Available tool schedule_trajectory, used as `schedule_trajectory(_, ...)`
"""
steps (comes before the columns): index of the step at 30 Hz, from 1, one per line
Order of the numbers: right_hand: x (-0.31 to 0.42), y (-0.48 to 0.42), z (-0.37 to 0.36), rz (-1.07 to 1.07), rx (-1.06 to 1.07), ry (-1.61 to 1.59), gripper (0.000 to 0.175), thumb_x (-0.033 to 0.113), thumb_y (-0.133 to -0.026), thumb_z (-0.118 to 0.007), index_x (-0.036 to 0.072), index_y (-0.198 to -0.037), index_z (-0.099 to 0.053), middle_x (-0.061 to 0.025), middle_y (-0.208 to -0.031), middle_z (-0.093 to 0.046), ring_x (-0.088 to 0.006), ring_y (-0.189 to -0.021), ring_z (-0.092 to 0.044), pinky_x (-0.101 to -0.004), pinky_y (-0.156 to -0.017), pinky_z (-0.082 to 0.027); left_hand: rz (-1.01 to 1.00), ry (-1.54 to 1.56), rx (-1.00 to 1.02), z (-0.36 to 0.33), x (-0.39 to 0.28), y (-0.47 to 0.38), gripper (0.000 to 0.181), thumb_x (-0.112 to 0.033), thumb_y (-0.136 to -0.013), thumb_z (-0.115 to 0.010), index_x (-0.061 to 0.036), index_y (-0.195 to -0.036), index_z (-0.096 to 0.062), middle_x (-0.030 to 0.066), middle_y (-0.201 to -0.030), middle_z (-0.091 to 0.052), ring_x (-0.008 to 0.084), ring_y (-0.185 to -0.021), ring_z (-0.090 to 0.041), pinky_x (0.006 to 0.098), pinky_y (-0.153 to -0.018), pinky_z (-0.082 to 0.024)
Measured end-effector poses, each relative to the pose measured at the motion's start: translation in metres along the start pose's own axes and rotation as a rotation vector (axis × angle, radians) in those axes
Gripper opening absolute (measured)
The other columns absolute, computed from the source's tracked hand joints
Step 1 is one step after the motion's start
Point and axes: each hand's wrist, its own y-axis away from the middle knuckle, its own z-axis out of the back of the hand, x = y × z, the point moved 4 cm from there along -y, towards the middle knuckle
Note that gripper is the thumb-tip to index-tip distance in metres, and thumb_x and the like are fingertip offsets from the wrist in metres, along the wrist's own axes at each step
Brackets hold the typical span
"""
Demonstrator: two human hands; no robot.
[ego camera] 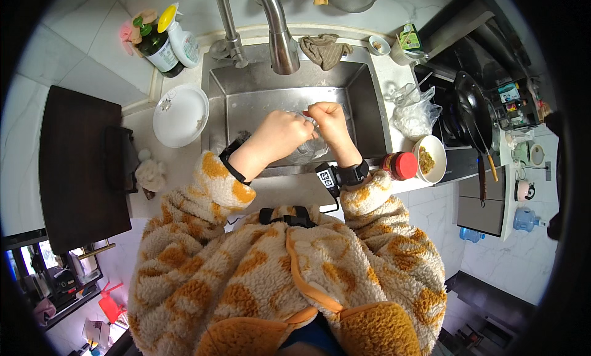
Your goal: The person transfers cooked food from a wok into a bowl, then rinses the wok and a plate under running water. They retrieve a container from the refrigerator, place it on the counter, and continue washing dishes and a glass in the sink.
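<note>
Over the stainless steel sink point(286, 97), both of my hands meet at a clear glass vessel point(307, 149). My left hand point(287, 133) is curled at its upper left edge, with the fingers partly hidden behind the knuckles. My right hand point(327, 119) is bent at the upper right edge, thumb and fingers pinched together; a small reddish thing shows by its fingertips. The vessel hangs low near the sink's front wall, partly covered by my left hand and wrist. Above the hands stands the steel faucet point(282, 51). No stream of water is visible from it.
A white plate point(180, 116), a soap bottle point(159, 53) and a spray bottle point(184, 47) stand left. A cloth point(324, 50) lies behind the sink. Right are a red-lidded jar point(401, 166), a bowl of food point(438, 164), a plastic bag point(415, 118) and a black wok point(471, 107).
</note>
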Motion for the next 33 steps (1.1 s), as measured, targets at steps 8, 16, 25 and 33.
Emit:
schedule_trajectory(8,0.045,0.011,-0.002,0.604,-0.147,0.322,0.024,-0.003,-0.065,-0.057,0.001,-0.047,-0.041,-0.0034,-0.049,-0.038,-0.0118,-0.048,-0.037,-0.0246,-0.048,-0.033,1.116,1.693,0.254,-0.072,0.012,0.039,0.021,-0.016,-0.086,-0.05,0.0041,-0.083,-0.057,0.0112,-0.062,-0.058,0.0168,-0.05,-0.058,0.0214,-0.042,-0.044)
schedule_trajectory(16,0.044,0.021,-0.002,0.556,-0.09,0.337,0.027,-0.001,-0.068,-0.058,0.001,-0.047,-0.041,-0.0023,-0.048,-0.036,-0.0119,-0.048,-0.036,-0.0269,-0.045,-0.031,0.952,1.205,0.385,-0.058,0.028,0.033,0.02,-0.023,-0.084,-0.056,-0.0047,-0.076,-0.057,0.0074,-0.057,-0.057,0.0166,-0.048,-0.057,0.0262,-0.042,-0.044)
schedule_trajectory(25,0.041,0.014,0.017,0.381,-0.272,0.096,0.025,-0.002,-0.074,-0.055,-0.003,-0.051,-0.046,-0.0001,-0.05,-0.041,-0.0056,-0.05,-0.034,-0.0229,-0.049,-0.032,0.567,0.642,-0.284,-0.03,0.017,0.017,0.009,-0.007,-0.082,-0.05,-0.0005,-0.087,-0.053,0.0162,-0.063,-0.057,0.0279,-0.059,-0.06,0.034,-0.05,-0.046)
schedule_trajectory(33,0.025,0.009,0.012,0.23,-0.177,-0.064,0.029,0.002,-0.078,-0.054,-0.001,-0.05,-0.046,0.0035,-0.051,-0.044,-0.0034,-0.049,-0.038,-0.0214,-0.052,-0.039,0.489,0.329,-0.177,-0.015,0.022,0.015,0.007,-0.007,-0.079,-0.054,-0.0028,-0.085,-0.054,0.0173,-0.063,-0.058,0.0345,-0.06,-0.057,0.0378,-0.05,-0.045)
